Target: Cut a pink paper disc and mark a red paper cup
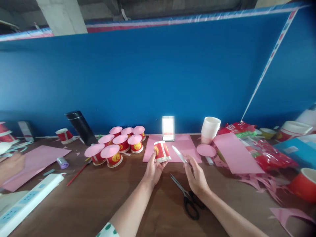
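Note:
My left hand [154,169] is wrapped round a red paper cup [162,151] with gold print and a pale vertical stripe, its wider rim facing down. Pinched in my right hand [196,176] is a slim white pen-like tool [178,153], whose exact kind I cannot make out. Its tip points toward the cup, a small gap apart from it. Behind both hands lies a pink sheet [187,144]. A pair of scissors with black handles [186,196] rests on the table below my right hand.
Several upturned red cups with pink paper discs [120,140] stand left of centre near a black flask [80,126]. White stacked cups [210,128], a pink disc [206,150] and pink scraps [265,184] are right. Another person's hand [12,168] and a power strip [32,197] are left.

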Demonstrator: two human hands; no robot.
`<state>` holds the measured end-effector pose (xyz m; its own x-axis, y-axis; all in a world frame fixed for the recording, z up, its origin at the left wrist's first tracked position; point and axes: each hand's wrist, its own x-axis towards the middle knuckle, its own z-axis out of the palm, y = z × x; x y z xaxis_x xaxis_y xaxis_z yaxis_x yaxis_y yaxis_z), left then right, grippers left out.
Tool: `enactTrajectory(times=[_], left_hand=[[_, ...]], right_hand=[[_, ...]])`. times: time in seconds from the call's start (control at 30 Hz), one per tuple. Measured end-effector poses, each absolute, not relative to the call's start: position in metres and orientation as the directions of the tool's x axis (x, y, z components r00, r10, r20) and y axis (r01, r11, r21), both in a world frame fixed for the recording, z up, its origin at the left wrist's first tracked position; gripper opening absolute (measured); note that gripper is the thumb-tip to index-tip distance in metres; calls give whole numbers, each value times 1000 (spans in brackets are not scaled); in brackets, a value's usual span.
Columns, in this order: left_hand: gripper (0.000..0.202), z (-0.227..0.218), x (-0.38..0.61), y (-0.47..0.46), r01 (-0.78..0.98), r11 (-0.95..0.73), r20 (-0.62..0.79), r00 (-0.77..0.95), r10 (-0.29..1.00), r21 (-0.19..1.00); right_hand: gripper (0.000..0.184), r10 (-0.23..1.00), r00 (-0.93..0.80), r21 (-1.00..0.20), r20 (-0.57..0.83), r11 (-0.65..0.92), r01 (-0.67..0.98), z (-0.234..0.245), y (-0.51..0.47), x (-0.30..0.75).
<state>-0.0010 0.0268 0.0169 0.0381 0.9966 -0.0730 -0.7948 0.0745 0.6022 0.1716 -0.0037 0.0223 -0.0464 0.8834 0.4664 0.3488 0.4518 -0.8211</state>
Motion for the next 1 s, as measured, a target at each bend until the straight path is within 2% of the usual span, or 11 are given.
enactTrajectory(times=[0.07, 0.23, 0.37, 0.5, 0.7, 0.87, 1.0], left_hand=[[35, 16, 1, 27, -788, 61, -81, 14, 997, 612], [38, 16, 4, 29, -783, 69, -161, -40, 986, 618], [38, 17, 4, 28, -769, 73, -116, -1, 993, 635], [38, 18, 6, 25, -751, 88, -89, 39, 995, 655], [37, 16, 8, 27, -756, 81, -120, 3, 993, 650], [36, 20, 9, 27, -756, 111, -151, 17, 988, 646], [33, 21, 10, 26, -753, 100, -131, 18, 991, 650]], right_hand=[[28, 859, -60, -804, 508, 498, 325, 24, -9, 170], [25, 777, -35, -746, 629, 616, 253, 24, -19, 167], [27, 712, -33, -672, 702, 676, 303, 26, -22, 166], [13, 687, -3, -645, 727, 683, 342, 29, -21, 168], [2, 752, 55, -731, 657, 616, 295, 31, -23, 168], [21, 808, -17, -795, 589, 584, 166, 33, -26, 166], [20, 826, -39, -816, 562, 562, 136, 34, -25, 165]])
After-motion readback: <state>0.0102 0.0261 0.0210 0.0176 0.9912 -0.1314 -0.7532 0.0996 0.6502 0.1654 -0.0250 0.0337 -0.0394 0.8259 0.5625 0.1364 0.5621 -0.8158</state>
